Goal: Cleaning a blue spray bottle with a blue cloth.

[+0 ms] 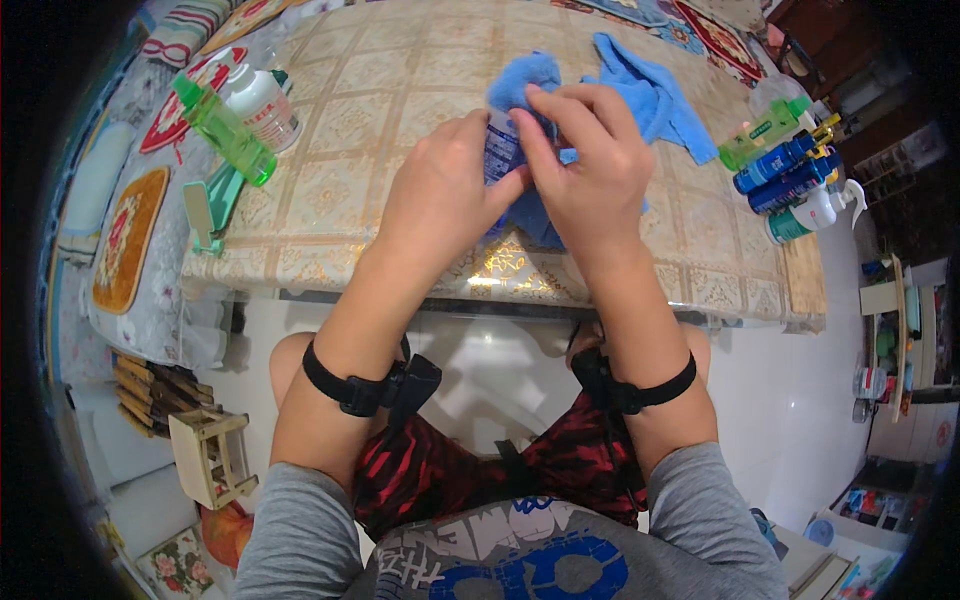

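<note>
Two bare hands meet over the desk (350, 120), which has a beige-and-gold patterned cover. Item in work: a blue-and-white printed piece, looks like a small container, material unclear (499, 150). It's in the gap between left hand (438, 190) and right hand (592, 165), mostly hidden.

Left fingers: closed round it from 9 o'clock, thumb across the 6 o'clock end. Right fingers: bent in from 2 o'clock, thumb tip at its upper edge; can't tell if they grip anything.

Key relation: item lies at about 10 o'clock from the right palm, long axis seems roughly 12–6 o'clock. Left hand is nearer and appears to carry it; right has access to the 12 o'clock end.

Bright blue soft cloth (660, 105) spreads at 2 o'clock. Blue fluffy clump (525, 72) is at 12; can't tell whether they join. Clear green bottle (225, 130) stands well apart at 9.
</note>
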`<state>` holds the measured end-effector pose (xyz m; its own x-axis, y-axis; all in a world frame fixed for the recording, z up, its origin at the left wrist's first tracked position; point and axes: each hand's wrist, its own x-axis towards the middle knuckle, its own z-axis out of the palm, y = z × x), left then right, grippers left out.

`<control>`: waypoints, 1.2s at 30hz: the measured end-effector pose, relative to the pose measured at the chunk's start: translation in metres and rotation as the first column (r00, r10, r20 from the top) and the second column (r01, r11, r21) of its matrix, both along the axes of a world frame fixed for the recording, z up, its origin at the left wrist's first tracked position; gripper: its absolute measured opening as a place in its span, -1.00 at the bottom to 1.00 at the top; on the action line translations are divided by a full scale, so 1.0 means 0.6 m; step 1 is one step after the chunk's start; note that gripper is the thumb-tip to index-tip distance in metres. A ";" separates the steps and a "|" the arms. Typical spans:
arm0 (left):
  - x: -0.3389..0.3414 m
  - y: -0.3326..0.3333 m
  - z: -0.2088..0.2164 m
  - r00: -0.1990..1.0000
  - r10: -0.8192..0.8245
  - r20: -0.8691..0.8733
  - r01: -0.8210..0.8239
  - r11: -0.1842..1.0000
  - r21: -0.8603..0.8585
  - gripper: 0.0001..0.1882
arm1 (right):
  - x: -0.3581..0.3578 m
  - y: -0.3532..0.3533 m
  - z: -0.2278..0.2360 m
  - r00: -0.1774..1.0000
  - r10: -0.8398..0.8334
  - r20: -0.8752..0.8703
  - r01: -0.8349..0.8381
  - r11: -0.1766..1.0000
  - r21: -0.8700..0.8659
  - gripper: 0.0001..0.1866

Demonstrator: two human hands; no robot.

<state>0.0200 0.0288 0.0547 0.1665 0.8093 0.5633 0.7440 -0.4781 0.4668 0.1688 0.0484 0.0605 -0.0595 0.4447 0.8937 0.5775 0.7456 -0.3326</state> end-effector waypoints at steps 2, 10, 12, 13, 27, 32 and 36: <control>0.000 0.001 0.003 1.000 -0.020 0.016 0.020 1.000 -0.024 -0.59 | -0.004 0.001 -0.003 1.000 -0.006 0.026 0.005 0.999 0.037 -0.77; -0.007 0.005 -0.003 0.997 -0.047 0.067 0.051 0.997 -0.062 -0.64 | -0.011 0.003 -0.007 0.999 -0.001 0.038 0.001 1.000 0.002 -0.74; -0.011 0.005 -0.002 0.993 -0.069 0.100 0.075 0.996 -0.051 -0.64 | -0.012 0.004 -0.008 0.999 0.024 0.031 -0.024 1.000 -0.005 -0.76; -0.013 0.005 -0.003 0.985 -0.087 0.149 0.098 0.993 -0.065 -0.62 | -0.014 0.005 -0.008 0.999 0.027 0.030 -0.027 1.000 -0.007 -0.76; -0.030 0.006 0.003 0.960 -0.104 0.259 0.160 0.966 -0.204 -0.57 | -0.020 0.016 -0.007 0.975 0.125 -0.186 -0.149 0.982 -0.119 -0.86; -0.041 0.011 0.007 0.961 -0.138 0.240 0.208 0.933 -0.294 -0.44 | -0.024 0.020 -0.014 0.900 0.183 -0.395 -0.297 0.922 -0.250 -0.87; -0.044 0.013 0.003 0.936 -0.140 0.324 0.250 0.911 -0.327 -0.47 | -0.021 0.029 -0.019 0.826 0.247 -0.507 -0.439 0.845 -0.304 -0.87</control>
